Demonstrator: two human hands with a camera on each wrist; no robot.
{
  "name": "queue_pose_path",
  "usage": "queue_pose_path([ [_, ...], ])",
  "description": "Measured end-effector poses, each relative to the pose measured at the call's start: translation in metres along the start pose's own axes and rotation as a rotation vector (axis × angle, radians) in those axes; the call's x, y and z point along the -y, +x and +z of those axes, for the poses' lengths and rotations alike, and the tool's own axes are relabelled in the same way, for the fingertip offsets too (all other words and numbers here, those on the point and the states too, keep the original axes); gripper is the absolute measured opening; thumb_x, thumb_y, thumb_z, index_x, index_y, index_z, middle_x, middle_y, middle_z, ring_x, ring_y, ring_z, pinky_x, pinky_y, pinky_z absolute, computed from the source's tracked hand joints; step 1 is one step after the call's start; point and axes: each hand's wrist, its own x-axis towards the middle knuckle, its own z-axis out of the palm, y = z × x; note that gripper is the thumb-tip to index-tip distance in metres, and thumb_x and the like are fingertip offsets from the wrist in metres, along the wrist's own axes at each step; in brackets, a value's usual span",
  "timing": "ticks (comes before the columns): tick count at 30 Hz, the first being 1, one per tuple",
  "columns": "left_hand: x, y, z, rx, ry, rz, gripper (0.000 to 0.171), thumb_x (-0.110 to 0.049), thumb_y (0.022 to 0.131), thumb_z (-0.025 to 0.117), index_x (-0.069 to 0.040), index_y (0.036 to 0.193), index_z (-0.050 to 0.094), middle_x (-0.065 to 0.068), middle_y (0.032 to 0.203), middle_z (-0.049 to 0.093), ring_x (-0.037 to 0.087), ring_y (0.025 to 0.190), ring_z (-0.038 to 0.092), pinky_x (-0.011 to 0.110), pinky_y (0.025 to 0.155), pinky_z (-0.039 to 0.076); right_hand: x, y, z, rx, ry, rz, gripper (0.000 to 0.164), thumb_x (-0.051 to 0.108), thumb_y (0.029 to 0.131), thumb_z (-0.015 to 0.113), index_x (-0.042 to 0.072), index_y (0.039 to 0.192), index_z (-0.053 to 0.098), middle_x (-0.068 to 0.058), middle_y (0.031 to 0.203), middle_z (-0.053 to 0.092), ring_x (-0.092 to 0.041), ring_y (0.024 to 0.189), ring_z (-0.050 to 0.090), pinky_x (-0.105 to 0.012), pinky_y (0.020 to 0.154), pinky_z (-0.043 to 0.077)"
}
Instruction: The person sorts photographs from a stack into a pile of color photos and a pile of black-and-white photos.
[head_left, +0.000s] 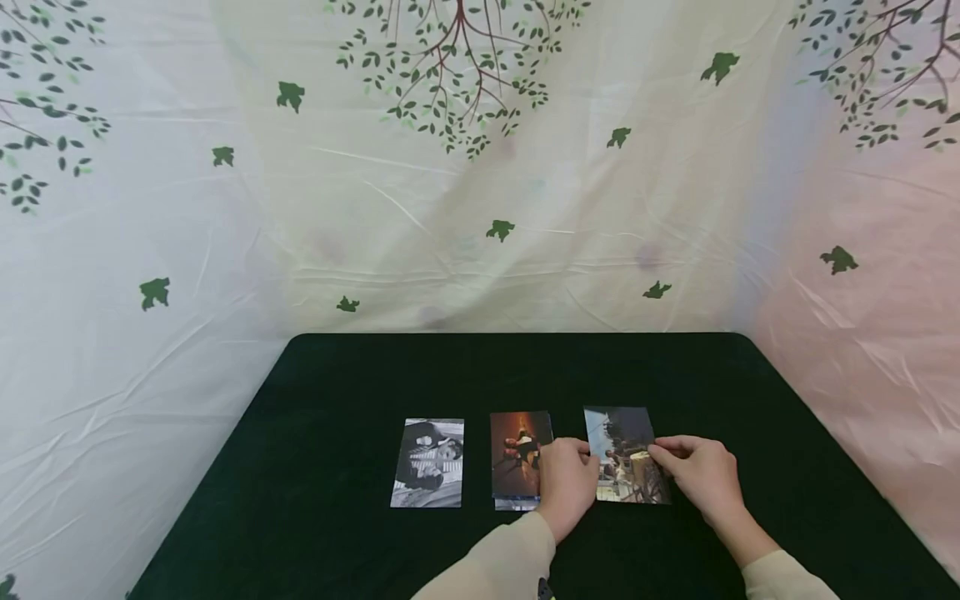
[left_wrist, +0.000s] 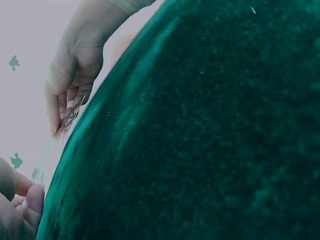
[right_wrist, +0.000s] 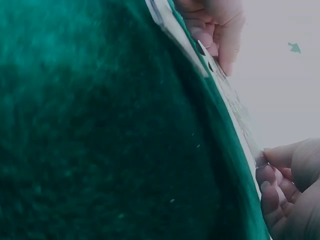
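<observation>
A colour photo (head_left: pixel 626 458) of an outdoor scene is held between my two hands over the dark table, at the right end of a row. My left hand (head_left: pixel 568 485) pinches its left edge with thumb and fingers. At the right edge, my right hand (head_left: pixel 705 477) grips it between thumb and fingertips. The right wrist view shows this photo (right_wrist: pixel 235 112) edge-on, spanning from one hand to the other. Just left of my left hand lies a reddish-brown photo (head_left: pixel 517 450), partly covered by that hand, with another photo's edge showing beneath it.
A black-and-white photo (head_left: pixel 431 462) lies at the left end of the row. Dark green cloth covers the table (head_left: pixel 360 375), whose rounded far edge meets a pale hanging fabric (head_left: pixel 420 242) printed with leaves and branches.
</observation>
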Motion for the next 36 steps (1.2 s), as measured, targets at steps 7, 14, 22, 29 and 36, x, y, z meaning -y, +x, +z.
queue_pose_path([
  [7, -0.002, 0.004, 0.007, -0.009, 0.040, 0.008, 0.019, -0.010, 0.084, 0.070, -0.013, 0.066, 0.074, -0.013, 0.045, 0.047, 0.003, 0.045, 0.042, 0.023, 0.044, 0.033, -0.006, 0.004, 0.003, -0.002, -0.047, -0.017, 0.031, 0.034, 0.088, 0.069, 0.008, 0.104, 0.074, -0.009, 0.096, 0.071, -0.014, 0.070, 0.061, -0.029, 0.055, 0.047],
  [14, 0.002, 0.005, 0.008, -0.007, 0.085, -0.028, 0.019, -0.009, 0.081, 0.073, -0.012, 0.062, 0.072, -0.009, 0.050, 0.052, 0.005, 0.049, 0.044, 0.025, 0.046, 0.036, -0.009, 0.007, 0.008, 0.029, -0.043, -0.009, 0.029, 0.032, 0.088, 0.070, 0.007, 0.103, 0.074, -0.008, 0.095, 0.071, -0.014, 0.073, 0.062, -0.030, 0.057, 0.048],
  [22, 0.004, 0.003, 0.010, -0.017, 0.137, -0.001, 0.036, -0.008, 0.080, 0.072, -0.014, 0.048, 0.057, -0.007, 0.045, 0.044, 0.007, 0.047, 0.038, 0.026, 0.042, 0.028, -0.012, 0.007, 0.014, 0.057, -0.034, 0.023, 0.034, 0.034, 0.087, 0.071, 0.006, 0.106, 0.073, -0.013, 0.103, 0.070, -0.019, 0.083, 0.063, -0.031, 0.060, 0.048],
  [29, 0.003, 0.001, 0.012, -0.020, 0.182, -0.007, 0.048, -0.010, 0.081, 0.072, -0.016, 0.042, 0.044, -0.009, 0.040, 0.032, 0.008, 0.044, 0.032, 0.026, 0.039, 0.021, -0.016, 0.006, 0.016, 0.040, -0.032, 0.044, 0.036, 0.039, 0.085, 0.072, 0.009, 0.105, 0.074, -0.013, 0.105, 0.070, -0.023, 0.090, 0.063, -0.031, 0.062, 0.046],
  [36, 0.004, 0.001, 0.014, -0.036, 0.205, -0.005, 0.053, -0.009, 0.080, 0.071, -0.018, 0.042, 0.035, -0.010, 0.040, 0.021, 0.008, 0.043, 0.027, 0.028, 0.039, 0.017, -0.017, 0.005, 0.017, 0.031, -0.052, 0.063, 0.036, 0.043, 0.085, 0.071, 0.014, 0.105, 0.075, -0.014, 0.110, 0.069, -0.027, 0.097, 0.062, -0.032, 0.066, 0.043],
])
